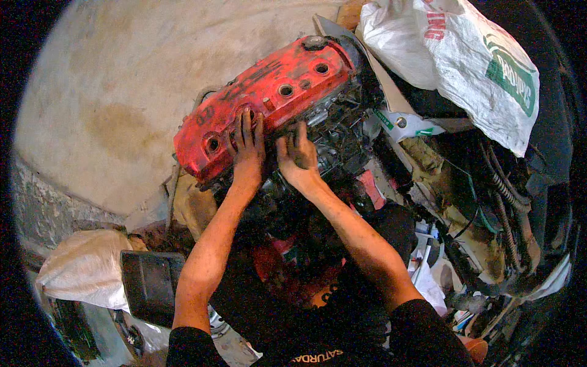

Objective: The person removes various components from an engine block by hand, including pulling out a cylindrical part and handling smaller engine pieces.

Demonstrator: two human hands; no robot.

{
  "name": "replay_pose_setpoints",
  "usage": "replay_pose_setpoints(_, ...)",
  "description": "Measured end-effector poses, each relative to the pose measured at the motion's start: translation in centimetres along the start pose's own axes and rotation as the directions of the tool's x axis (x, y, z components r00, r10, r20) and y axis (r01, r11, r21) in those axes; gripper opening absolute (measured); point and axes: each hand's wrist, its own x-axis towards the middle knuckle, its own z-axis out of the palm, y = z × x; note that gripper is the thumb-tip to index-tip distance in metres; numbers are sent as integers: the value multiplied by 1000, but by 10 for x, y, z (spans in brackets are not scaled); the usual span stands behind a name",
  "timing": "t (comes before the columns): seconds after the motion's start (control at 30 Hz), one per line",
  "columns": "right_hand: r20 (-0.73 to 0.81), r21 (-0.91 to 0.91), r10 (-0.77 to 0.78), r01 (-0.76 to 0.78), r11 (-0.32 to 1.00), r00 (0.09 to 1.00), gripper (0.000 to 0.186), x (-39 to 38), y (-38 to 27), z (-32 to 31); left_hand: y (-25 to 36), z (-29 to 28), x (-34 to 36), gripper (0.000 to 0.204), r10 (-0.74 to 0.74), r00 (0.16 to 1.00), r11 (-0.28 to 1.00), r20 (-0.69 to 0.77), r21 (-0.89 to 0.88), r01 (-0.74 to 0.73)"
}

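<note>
The red lid [260, 92] sits on a big dark engine [342, 137]. The lid looks hard and stiff, maybe slippery with grease; the engine is probably very heavy. The lid's long edges seem best to hold. The left hand [249, 147] lies on the lid, not clenched. The right hand [298, 160] is by its near edge; I can't tell if it grips. A white sack [458, 67] lies farther right.

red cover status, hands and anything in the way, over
Left hand spread on red cover. Right hand at engine, by cover's near edge. White sack off to the right, not covering it.
</note>
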Motion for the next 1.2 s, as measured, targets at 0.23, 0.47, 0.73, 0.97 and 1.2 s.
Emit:
replay_pose_setpoints(0.23,-122,102,34,-21,995,992,66,-1,3,10,-1,7,0,74,12,1000,977,24,214,-17)
replay_pose_setpoints(0.47,-198,-50,-127,120,992,972,41,-5,14,14,10,-9,5,71,-2,1000,1000,15,17,2)
replay_pose_setpoints(0.73,72,163,100,-110,980,992,65,7,-3,-1,0,0,0,66,-6,999,1000,-52,16,6)
replay_pose_setpoints(0.97,23,370,212,-205,906,977,46,2,-4,-1,3,-3,2,70,-22,999,1000,-26,-23,21)
replay_pose_setpoints(1.2,-92,57,-29,35,998,995,53,-2,9,9,5,7,5,74,-26,1000,999,-17,42,27)
